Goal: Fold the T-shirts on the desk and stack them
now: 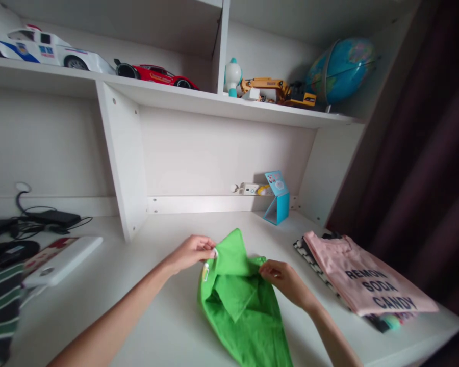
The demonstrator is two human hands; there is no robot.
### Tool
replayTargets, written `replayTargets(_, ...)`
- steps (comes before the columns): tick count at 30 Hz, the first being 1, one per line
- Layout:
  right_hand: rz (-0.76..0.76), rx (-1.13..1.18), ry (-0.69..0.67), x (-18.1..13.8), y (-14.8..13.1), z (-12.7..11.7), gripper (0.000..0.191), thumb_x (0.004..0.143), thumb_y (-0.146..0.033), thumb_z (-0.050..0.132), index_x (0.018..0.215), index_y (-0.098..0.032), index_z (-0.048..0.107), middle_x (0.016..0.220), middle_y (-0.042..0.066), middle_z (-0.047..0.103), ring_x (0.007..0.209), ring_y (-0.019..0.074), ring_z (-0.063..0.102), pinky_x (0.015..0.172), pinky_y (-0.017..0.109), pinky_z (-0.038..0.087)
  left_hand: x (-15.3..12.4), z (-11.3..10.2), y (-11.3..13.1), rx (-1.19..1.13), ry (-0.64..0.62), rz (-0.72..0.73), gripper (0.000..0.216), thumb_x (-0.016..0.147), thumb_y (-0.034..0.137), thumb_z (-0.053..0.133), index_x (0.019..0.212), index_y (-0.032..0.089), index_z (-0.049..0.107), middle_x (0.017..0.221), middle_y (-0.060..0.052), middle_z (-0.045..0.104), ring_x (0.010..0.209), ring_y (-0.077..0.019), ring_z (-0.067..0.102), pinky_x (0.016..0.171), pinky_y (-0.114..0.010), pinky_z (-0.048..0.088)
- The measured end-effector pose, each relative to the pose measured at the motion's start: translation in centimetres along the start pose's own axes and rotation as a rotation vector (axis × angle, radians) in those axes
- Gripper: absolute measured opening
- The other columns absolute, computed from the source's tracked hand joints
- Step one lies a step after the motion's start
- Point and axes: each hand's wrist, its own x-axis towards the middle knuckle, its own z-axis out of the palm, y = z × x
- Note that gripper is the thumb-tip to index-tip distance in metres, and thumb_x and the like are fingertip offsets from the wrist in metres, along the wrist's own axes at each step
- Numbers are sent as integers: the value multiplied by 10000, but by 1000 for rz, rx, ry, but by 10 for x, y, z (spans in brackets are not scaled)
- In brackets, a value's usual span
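A bright green garment lies partly bunched on the white desk in front of me, its lower end running out of the bottom of the view. My left hand pinches its upper left edge, close to a small white and yellow print. At the upper right edge, my right hand has its fingers closed on a gathered bit of the same cloth. Between the hands a flap of fabric stands up to a point, and another fold droops inside. Which kind of garment it is, I cannot tell.
Folded clothes with a pink T-shirt on top lie at the right. A blue folded card stand stands at the back by a power strip. Left are a white device, cables and striped cloth. Toys and a globe fill the shelf above.
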Motion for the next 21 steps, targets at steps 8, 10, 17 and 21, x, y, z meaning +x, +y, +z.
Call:
replayTargets(8,-23,40,-359,-30,-24,-6,154,770,-166,481,776,-142,632,721,30,640,666,139,591,590,216,428,0,-81,-28,936,616,-239,281,722,165,522,993,120,583,1015,-149,608,943,-286,577,778,-379,447)
replayTargets(10,-42,90,-437,-28,-31,-5,173,755,-109,446,769,-141,616,719,20,632,683,137,601,599,210,432,-7,-69,-26,1010,490,-190,252,770,198,494,988,118,594,1020,-148,604,914,-271,590,769,-365,452)
replayTargets(17,-111,-396,-51,5,-31,16,561,648,-62,501,1192,-198,525,1088,74,562,981,190,520,832,272,405,-37,44,12,749,-332,263,621,691,232,612,1286,277,440,1345,-34,422,1184,-233,434,1000,-323,341)
replayTargets(21,-67,-513,-37,14,-27,27,557,663,-50,508,1198,-204,521,1171,93,535,1109,231,435,900,310,358,-40,68,5,778,-406,165,709,726,198,536,1385,243,279,1414,-86,313,1230,-264,388,1013,-366,334)
